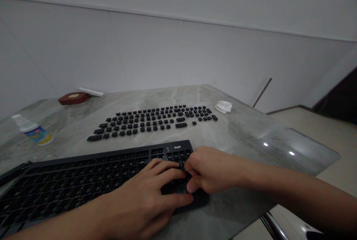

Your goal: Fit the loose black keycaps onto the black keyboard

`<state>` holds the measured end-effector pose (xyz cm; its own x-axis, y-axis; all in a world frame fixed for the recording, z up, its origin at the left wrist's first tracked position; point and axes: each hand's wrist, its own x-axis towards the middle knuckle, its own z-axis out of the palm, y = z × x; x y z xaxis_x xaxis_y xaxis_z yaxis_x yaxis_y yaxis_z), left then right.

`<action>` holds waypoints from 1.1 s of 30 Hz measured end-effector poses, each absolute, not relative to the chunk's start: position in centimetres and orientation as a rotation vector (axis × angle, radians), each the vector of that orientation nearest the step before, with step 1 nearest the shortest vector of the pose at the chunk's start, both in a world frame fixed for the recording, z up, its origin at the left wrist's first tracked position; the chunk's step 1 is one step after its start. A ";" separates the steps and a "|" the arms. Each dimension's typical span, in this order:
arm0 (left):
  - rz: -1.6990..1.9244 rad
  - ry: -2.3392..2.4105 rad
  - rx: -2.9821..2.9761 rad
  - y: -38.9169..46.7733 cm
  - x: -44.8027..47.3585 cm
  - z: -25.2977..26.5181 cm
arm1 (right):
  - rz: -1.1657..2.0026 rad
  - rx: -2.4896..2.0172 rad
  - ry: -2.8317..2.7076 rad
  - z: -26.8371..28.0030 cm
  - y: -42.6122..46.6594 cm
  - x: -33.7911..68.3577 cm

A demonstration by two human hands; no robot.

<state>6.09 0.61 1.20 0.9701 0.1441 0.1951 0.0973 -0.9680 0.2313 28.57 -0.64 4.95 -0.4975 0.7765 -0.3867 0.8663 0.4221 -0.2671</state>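
A black keyboard [92,180] with most of its keycaps off lies along the table's near side, its open key sockets showing. Across its right part rests my left hand [156,191], fingers stretched and apart, with the thumb near the front edge. My right hand [206,169] is closed at the keyboard's right end, fingers curled down by the number pad. Whatever sits in its fingertips is hidden. Behind the keyboard, loose black keycaps [147,124] are laid out in rows that follow a keyboard layout.
On the grey marble-look table [237,139] lie a white crumpled cloth or tissue [223,106], a spray bottle [35,130] on its side, a dark red box [73,98] and a white strip [91,91]. A black bar [13,173] is at far left. A white wall stands behind.
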 end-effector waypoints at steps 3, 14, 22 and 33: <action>0.268 0.192 2.909 0.6 6.1 1.2 | -0.618 1.403 2.484 4.8 -0.3 28.4; 0.293 0.196 2.879 0.7 5.7 1.0 | -1.437 1.403 2.531 3.5 1.7 31.9; 0.041 0.355 2.965 0.2 5.7 1.4 | -1.302 1.660 2.986 3.3 3.9 33.4; -0.054 0.434 2.943 -0.1 5.9 1.7 | 0.079 2.816 2.083 2.8 11.0 43.3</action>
